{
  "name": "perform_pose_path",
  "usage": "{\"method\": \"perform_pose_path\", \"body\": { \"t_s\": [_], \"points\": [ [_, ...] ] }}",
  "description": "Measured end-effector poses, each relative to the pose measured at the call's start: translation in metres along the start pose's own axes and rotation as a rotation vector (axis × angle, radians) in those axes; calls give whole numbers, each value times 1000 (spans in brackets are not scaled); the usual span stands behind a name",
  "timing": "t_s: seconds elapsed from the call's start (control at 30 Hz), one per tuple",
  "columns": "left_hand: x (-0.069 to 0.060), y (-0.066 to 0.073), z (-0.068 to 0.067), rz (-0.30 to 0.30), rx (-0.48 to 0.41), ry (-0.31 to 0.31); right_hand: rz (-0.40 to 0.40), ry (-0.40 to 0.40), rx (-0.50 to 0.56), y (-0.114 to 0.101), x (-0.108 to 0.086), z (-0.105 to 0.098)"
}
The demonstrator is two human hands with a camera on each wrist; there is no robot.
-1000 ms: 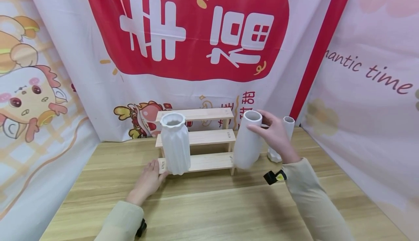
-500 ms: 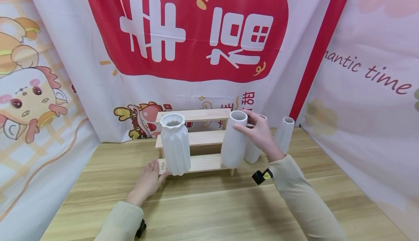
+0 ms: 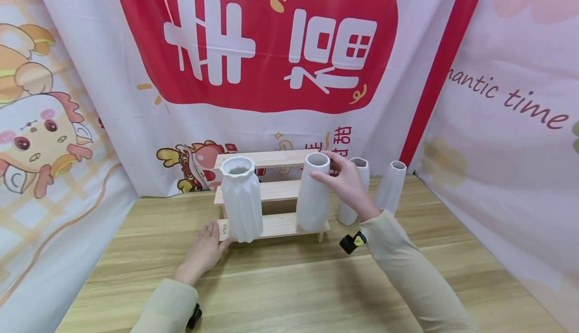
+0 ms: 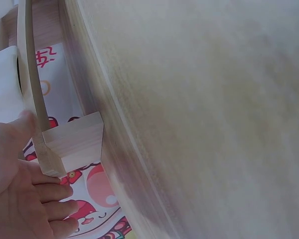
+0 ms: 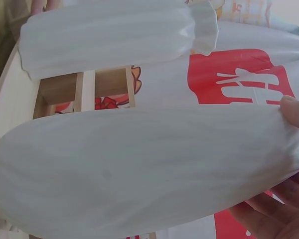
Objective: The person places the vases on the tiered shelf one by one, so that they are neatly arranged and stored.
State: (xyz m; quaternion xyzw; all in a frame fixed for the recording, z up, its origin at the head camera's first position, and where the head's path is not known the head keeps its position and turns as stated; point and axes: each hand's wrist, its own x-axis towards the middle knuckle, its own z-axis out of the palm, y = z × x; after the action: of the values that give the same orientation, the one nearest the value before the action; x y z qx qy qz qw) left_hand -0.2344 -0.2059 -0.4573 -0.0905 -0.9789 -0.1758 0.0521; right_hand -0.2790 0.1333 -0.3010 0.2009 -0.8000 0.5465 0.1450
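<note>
A smooth white vase (image 3: 313, 197) stands upright at the right end of the bottom step of a three-step wooden rack (image 3: 282, 225). My right hand (image 3: 348, 182) grips it near its rim, thumb in front and fingers behind; the right wrist view shows the vase (image 5: 139, 169) between thumb and fingers (image 5: 276, 211). On the left of the same step stands a ribbed white vase (image 3: 243, 202) with a wavy rim. At the rack's left end my left hand (image 3: 203, 252) rests with straight fingers; in the left wrist view its thumb touches the step's edge (image 4: 35, 94).
Two more white vases stand right of the rack: one (image 3: 347, 212) partly behind my right hand, a slimmer one (image 3: 391, 187) farther right. A printed cloth (image 3: 271, 46) hangs behind the wooden table (image 3: 271, 293), and cloths hang at both sides.
My right hand has carried the smooth vase left, from beside the rack's right end onto the bottom step, uncovering the vases behind. My left hand has stayed at the rack.
</note>
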Motion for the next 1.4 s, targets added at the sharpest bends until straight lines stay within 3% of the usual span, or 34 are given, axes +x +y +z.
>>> {"method": "perform_pose_path", "body": {
  "t_s": [0.13, 0.27, 0.37, 0.47, 0.7, 0.93, 1.13, 1.4],
  "points": [
    [-1, 0, 0, 1, 0, 1, -14, -4, 3, -1, 1, 5],
    [-1, -1, 0, 1, -3, 5, -25, -13, -3, -15, -2, 8],
    [-1, -1, 0, 0, -6, 4, -26, -17, 1, -15, -1, 11],
    [-1, -1, 0, 1, -1, 1, -35, -15, 18, 0, 4, 16],
    [-2, -1, 1, 15, 3, 19, -37, -36, 44, -2, 4, 23],
    [-3, -1, 1, 20, 8, 20, -30, -61, 32, -26, -4, 26],
    [-1, -1, 1, 15, 5, 4, 37, -62, 10, -6, 5, 31],
    [0, -1, 0, 13, 16, 4, 9, -72, 13, -2, 7, 37]
  ]
}}
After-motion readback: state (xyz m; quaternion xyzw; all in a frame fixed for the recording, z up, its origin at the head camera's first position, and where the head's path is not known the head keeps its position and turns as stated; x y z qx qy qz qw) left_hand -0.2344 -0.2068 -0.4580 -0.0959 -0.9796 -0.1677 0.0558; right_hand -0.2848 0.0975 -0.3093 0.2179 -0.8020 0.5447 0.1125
